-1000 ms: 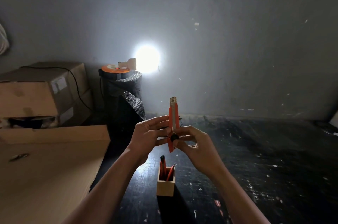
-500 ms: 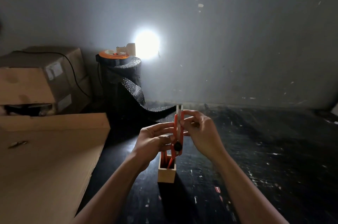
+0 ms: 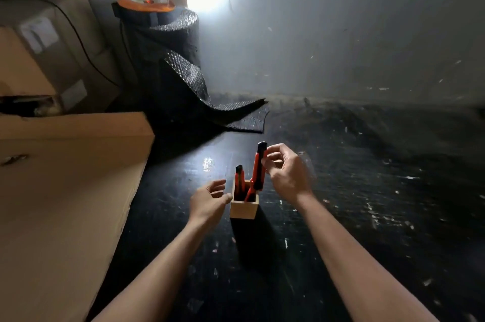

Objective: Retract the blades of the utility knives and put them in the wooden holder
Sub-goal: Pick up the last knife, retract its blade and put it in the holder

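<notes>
A small wooden holder (image 3: 242, 210) stands on the dark table (image 3: 354, 190). A red utility knife (image 3: 258, 169) with a black end cap stands tilted in it, lower end inside, no blade showing. My right hand (image 3: 287, 174) pinches its upper part with thumb and fingertips. A second red knife (image 3: 239, 180) stands upright in the holder's left side, and a thin red piece (image 3: 248, 194) leans between them. My left hand (image 3: 208, 201) is open just left of the holder, its thumb at the rim.
A large flat cardboard box (image 3: 65, 177) fills the left side. Behind it stand stacked boxes (image 3: 39, 53) with a cable. A black bubble-wrap roll (image 3: 168, 59) with an orange reel (image 3: 145, 5) on top stands at the wall, its loose end trailing onto the table.
The knife held up in both hands has come down and now stands in the holder. My left hand has let go and dropped beside the holder. The view has tilted downward.
</notes>
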Motion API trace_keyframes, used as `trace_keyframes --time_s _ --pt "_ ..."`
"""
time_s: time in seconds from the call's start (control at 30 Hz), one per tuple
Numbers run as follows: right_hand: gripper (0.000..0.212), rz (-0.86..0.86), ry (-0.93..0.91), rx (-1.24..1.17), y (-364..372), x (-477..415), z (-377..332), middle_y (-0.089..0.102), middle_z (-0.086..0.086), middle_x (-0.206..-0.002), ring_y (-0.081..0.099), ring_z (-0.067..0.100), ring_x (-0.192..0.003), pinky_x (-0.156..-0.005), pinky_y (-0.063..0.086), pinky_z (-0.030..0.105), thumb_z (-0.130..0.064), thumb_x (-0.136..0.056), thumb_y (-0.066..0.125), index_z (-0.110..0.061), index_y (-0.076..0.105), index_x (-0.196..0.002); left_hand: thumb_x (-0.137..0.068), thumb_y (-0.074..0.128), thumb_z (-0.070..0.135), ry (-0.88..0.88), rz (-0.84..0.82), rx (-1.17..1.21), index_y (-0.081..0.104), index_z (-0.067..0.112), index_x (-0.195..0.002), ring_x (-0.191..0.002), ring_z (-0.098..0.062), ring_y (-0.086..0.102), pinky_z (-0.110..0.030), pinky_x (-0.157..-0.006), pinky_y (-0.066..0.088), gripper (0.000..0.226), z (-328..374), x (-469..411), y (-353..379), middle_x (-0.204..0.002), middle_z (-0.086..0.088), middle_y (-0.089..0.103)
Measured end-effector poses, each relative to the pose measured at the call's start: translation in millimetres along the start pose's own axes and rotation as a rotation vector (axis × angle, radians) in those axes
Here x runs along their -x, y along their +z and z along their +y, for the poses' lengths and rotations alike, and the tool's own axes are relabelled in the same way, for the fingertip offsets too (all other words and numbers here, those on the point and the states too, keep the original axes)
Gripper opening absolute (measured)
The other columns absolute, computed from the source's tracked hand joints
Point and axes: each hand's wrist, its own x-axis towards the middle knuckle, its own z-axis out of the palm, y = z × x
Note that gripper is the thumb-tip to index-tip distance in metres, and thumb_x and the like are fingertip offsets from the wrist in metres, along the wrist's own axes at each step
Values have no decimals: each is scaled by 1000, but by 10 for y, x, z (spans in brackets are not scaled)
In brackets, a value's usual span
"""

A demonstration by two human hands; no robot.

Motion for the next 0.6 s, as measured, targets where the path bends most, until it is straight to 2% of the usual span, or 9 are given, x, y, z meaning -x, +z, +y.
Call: trace_keyframes --time_s 0.07,0.17,0.27,0.33,0.4,0.47,0.53,0.6 --pt "8 -4 28 20 131 -75 153 71 -4 -89 68 6 -78 -59 50 10 -16 -94 69 -16 66 -101 -80 84 11 -13 -25 -87 63 10 -136 -122 -26 66 -44 -105 54 59 -89 -88 72 -134 -11 68" --pt "10 -18 62 68 301 -167 376 71 -3 -89 67 5 -78 -56 48 5 -17 -93 69 -15 66 -102 -80 85 18 -46 -72 -163 56 12 -144 -125 -26 64 -44 -108 51 70 -156 -223 168 -140 -12 65" --pt "7 -62 87 105 454 -222 577 71 -3 -86 69 11 -77 -60 51 11 -16 -93 67 -16 66 -100 -84 80 23 -71 -104 -214 51 15 -148 -129 -27 62 -46 -111 49 70 -197 -342 270 -145 -10 61" --pt "5 -98 96 144 540 -241 697 71 -4 -86 69 14 -80 -67 56 24 -17 -93 65 -19 65 -98 -87 74 22 -83 -115 -243 49 16 -151 -133 -27 58 -46 -114 46 68 -222 -407 328 -149 -9 58" --pt "6 -133 113 178 605 -247 799 73 -3 -88 69 16 -81 -70 56 30 -16 -93 64 -19 65 -98 -90 71 17 -99 -123 -252 46 16 -152 -135 -27 57 -45 -115 44 67 -250 -453 369 -152 -8 55" --pt "8 -163 137 215 657 -250 880 74 0 -92 69 19 -83 -71 53 29 -14 -93 63 -17 65 -100 -90 69 11 -122 -129 -248 46 17 -152 -128 -24 61 -41 -115 45 67 -287 -474 385 -150 -7 58" --pt "9 -177 156 236 697 -246 947 75 2 -94 69 21 -86 -74 55 32 -12 -91 64 -16 67 -98 -90 67 6 -144 -133 -232 47 18 -152 -112 -16 63 -33 -108 46 66 -333 -485 388 -145 -6 62" --pt "10 -175 155 240 719 -235 982 76 3 -95 70 21 -87 -77 57 33 -11 -90 64 -15 69 -98 -90 66 2 -147 -132 -203 49 20 -150 -113 -14 64 -32 -105 47 66 -359 -497 397 -144 -5 63"
